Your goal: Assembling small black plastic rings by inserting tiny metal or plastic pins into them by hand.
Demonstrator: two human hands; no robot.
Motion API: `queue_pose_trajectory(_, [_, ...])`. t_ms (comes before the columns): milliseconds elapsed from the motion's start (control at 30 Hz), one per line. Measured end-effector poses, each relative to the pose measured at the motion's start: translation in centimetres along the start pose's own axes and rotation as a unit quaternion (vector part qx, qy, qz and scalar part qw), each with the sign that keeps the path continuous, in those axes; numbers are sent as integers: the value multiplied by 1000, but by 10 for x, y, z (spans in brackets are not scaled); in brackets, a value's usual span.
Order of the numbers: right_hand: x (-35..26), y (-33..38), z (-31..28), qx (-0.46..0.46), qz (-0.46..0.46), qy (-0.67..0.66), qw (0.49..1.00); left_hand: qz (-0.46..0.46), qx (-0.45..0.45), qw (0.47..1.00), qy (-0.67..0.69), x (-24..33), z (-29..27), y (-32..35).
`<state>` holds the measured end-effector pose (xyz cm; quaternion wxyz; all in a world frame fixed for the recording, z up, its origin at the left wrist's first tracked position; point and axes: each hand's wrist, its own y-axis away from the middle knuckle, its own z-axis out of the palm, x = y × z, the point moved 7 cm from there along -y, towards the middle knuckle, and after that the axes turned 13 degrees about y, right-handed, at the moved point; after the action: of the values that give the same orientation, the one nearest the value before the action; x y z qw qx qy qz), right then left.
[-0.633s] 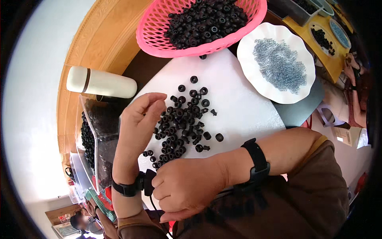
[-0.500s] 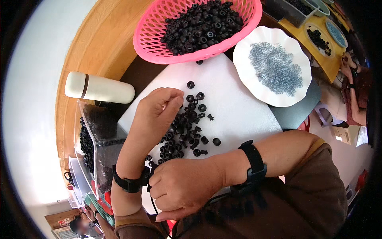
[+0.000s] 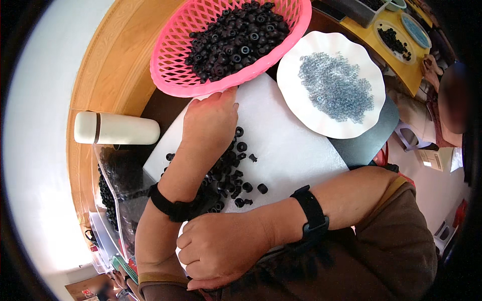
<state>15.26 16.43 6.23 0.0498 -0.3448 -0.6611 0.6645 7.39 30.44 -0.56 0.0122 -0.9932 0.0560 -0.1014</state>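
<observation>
My left hand [image 3: 211, 118] reaches forward to the near rim of a pink lattice basket [image 3: 170, 89], its index finger stretched out and the fingertip by the rim. Some of its fingers are hidden below the hand. Under and beside my left forearm, small black rings and spool-shaped parts [image 3: 233, 165] are scattered on a white foam sheet [image 3: 296, 160]. My right hand [image 3: 226, 248] is curled close to my body, back upward; whatever may be inside it is hidden. The basket holds a heap of black parts [image 3: 236, 42].
A white scalloped plate [image 3: 371, 120] with small clear bluish pieces stands at right. At left lie a cream flask [image 3: 125, 129] and a clear bin [image 3: 118, 195] of black parts. Another person's hand [image 3: 432, 70] is by a yellow table [image 3: 409, 83], far right.
My left hand has moved forward from beside the scattered parts to the basket rim, its index finger now extended. My right hand stays curled near my body. The whole view has shifted slightly.
</observation>
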Motion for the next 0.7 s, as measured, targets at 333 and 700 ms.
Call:
queue_pose_trajectory(333, [1, 2, 5, -15, 19, 5, 1000, -92, 71, 976, 184, -31, -10, 18])
queue_pose_trajectory(700, [1, 3, 5, -6, 13, 4, 1000, -188, 78, 956, 210, -35, 6, -3])
